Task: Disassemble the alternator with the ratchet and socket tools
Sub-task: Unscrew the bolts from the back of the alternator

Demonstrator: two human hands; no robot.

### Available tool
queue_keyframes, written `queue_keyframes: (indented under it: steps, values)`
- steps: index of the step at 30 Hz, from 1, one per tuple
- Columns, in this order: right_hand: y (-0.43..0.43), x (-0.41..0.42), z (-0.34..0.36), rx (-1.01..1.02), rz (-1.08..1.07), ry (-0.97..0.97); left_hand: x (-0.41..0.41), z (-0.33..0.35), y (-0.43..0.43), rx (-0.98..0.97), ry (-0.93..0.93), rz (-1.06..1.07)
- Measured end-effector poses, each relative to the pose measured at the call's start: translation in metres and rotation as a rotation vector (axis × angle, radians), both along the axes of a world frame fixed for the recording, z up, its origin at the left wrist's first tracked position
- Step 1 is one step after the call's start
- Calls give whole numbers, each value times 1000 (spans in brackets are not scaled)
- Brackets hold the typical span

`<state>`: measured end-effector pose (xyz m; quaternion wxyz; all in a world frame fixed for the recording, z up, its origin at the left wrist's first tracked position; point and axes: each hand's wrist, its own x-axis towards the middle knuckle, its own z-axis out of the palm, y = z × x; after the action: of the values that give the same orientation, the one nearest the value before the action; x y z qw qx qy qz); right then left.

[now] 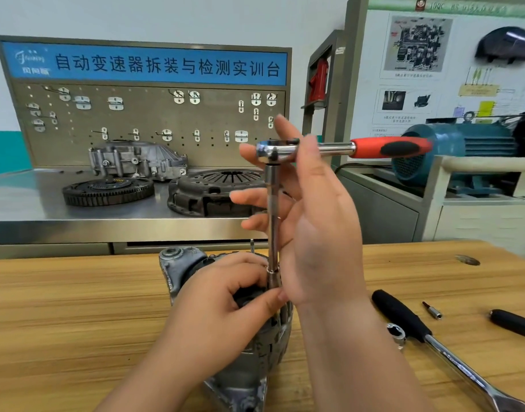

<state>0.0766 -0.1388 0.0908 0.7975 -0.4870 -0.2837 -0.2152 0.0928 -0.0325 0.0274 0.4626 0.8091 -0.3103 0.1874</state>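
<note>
Head view is showing the alternator (184, 272) lying at the near middle of the wooden desk (62, 307), directly under both hands; the left hand (222, 316) is resting on its top, its grip pinching the socket (273, 283) between thumb and fingers; the extension bar (272, 218) is rising upright from that socket to the ratchet (338, 148), whose red handle is pointing right; the right hand (314, 227) is gripping loosely, thumb crossing the ratchet's neck, index finger behind, other fingers spreading straight behind the bar; both hands are covering the alternator's top; to the right, a black-handled wrench (404, 316), a loose socket (396, 333) and a small bit (432, 310) are lying on the desk; a flywheel (106, 191) and a clutch cover (213, 191) are sitting on the far steel desk (32, 203).
</note>
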Motion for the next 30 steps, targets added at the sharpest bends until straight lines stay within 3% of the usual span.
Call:
queue_keyframes:
  steps: [6,13,23,30]
  values:
    - [0,-3,1,-30,-63,-90,-2,0,-2,29,-21,81]
    - [-3,1,0,-6,102,67,-3,0,0,7,-13,0]
    - [-1,-3,2,-29,-76,-67,-2,2,0,4,23,27]
    - [-4,-1,-1,32,-59,44,-1,1,3,9,6,-37]
